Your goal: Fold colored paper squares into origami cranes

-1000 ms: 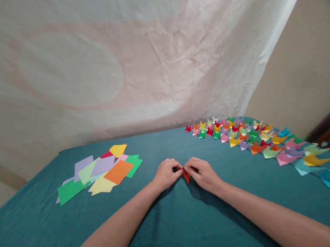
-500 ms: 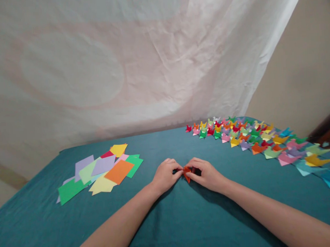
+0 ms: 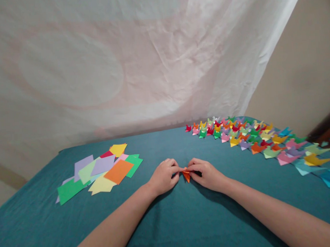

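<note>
A small folded piece of orange paper point(image 3: 186, 175) is between my two hands, over the middle of the table. My left hand point(image 3: 166, 176) has its fingertips at the paper's left side, index finger stretched to its top edge. My right hand point(image 3: 205, 173) pinches the paper's right side between thumb and index finger. A pointed orange flap hangs down between the fingertips. The fingers hide the rest of the folds.
Loose coloured paper sheets point(image 3: 119, 172) lie overlapping on the left of the teal-covered table point(image 3: 165, 226). Rows of folded paper birds point(image 3: 257, 148) stand at the right and back right. A pale cloth point(image 3: 140, 66) hangs behind the table.
The orange paper has turned between my fingers and shows a brighter, pointed face. My left index finger has straightened along its top, and the left thumb has drawn back a little.
</note>
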Action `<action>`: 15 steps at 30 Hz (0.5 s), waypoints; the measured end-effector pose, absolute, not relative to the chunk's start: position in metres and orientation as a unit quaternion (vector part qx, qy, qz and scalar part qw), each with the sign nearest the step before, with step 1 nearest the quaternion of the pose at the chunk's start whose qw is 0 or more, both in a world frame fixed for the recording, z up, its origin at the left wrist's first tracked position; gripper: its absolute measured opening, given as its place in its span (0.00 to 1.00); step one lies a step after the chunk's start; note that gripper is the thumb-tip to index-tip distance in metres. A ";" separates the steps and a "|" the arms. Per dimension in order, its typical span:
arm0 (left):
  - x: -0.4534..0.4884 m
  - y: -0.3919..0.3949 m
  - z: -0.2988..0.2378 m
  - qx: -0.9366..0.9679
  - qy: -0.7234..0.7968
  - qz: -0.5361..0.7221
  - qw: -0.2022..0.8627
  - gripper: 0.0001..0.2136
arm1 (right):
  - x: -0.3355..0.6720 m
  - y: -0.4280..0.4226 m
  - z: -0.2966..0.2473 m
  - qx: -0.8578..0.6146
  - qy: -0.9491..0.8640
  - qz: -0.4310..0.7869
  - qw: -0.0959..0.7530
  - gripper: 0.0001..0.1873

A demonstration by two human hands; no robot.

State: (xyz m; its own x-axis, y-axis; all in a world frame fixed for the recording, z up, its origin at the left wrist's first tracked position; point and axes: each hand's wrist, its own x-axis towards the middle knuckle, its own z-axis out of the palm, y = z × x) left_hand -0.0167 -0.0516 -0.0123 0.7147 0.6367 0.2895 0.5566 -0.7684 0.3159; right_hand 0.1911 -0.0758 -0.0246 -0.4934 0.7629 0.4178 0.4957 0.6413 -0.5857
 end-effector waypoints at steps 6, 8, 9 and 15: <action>-0.019 -0.050 -0.015 0.928 0.317 0.180 0.083 0.17 | 0.193 -0.079 -0.018 -0.340 -0.865 0.188 0.318 0.16; -0.019 -0.050 -0.015 0.928 0.316 0.179 0.082 0.17 | 0.194 -0.078 -0.018 -0.340 -0.870 0.177 0.312 0.18; -0.019 -0.050 -0.015 0.929 0.315 0.178 0.081 0.17 | 0.194 -0.078 -0.019 -0.340 -0.872 0.171 0.307 0.18; -0.018 -0.051 -0.013 0.928 0.318 0.178 0.077 0.17 | 0.196 -0.075 -0.024 -0.340 -0.890 0.126 0.276 0.23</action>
